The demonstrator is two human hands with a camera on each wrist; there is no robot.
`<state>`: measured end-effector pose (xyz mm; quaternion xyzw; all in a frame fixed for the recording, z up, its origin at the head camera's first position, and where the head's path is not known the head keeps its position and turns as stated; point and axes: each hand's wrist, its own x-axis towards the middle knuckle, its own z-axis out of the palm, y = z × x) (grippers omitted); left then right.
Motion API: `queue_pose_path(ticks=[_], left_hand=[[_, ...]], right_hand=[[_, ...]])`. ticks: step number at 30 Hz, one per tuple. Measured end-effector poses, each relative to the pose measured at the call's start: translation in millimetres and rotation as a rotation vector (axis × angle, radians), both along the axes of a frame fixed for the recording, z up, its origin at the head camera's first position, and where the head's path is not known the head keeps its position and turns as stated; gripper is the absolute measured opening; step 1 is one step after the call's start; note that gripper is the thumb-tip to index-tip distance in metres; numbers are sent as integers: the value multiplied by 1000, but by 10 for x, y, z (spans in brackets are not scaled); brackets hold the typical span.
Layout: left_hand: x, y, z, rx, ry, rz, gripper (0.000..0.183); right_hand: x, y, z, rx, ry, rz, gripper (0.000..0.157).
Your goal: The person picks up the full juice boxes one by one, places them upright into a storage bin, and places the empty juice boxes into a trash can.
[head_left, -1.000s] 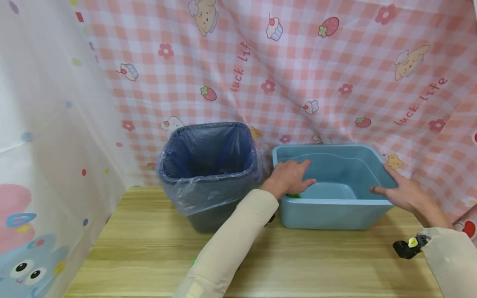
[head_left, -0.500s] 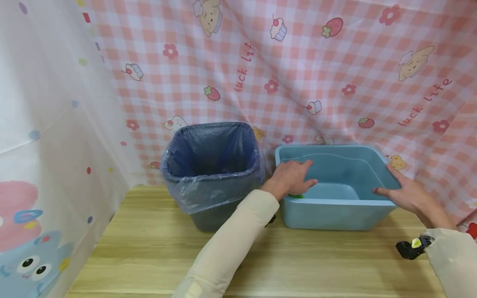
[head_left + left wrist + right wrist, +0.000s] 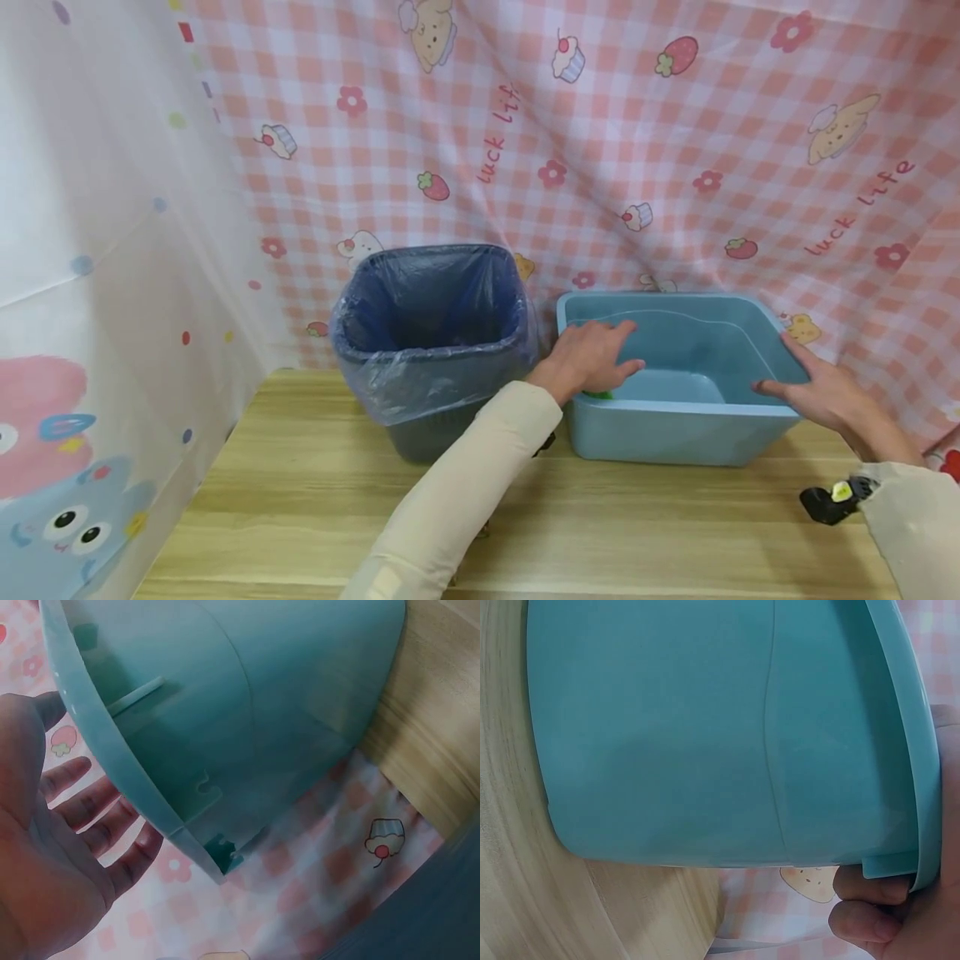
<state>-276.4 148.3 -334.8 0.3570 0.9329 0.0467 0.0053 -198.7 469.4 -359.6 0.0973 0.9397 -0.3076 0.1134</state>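
Note:
A blue-grey plastic basin [image 3: 675, 433] stands upright on the wooden table. My left hand [image 3: 588, 358] lies over its left rim, thumb and fingers extended and apart. From below, the left wrist view has that hand [image 3: 67, 832] beside the rim, some fingertips hidden behind it. My right hand [image 3: 825, 392] holds the right rim, with the thumb on the inner side. Curled fingers [image 3: 870, 904] show under the rim's corner in the right wrist view. Below my left hand, a bit of something green [image 3: 597, 394] shows inside the basin; its kind is hidden.
Left of the basin stands a dark trash bin [image 3: 427, 429] lined with a clear bluish bag [image 3: 420, 387]. A pink checked cloth [image 3: 465, 108] hangs behind both. White printed cloth [image 3: 142, 250] hangs at the left. Bare wooden tabletop [image 3: 300, 500] extends in front.
The head view has turned slightly left, so everything sits a little further right in it. Both hands keep their places at the basin's rim.

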Motion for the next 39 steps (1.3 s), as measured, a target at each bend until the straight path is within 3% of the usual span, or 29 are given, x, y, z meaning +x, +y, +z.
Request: queue_pose_path(ticks=[13, 28, 39], left_hand=[[95, -51, 77, 16, -3, -30, 60], [147, -157, 110, 36, 15, -52, 57], [258, -286, 170, 64, -1, -55, 57]], right_hand=[[16, -14, 0, -4, -5, 8, 110], [30, -55, -31, 60, 62, 52, 111], [22, -54, -29, 17, 39, 44, 111]])
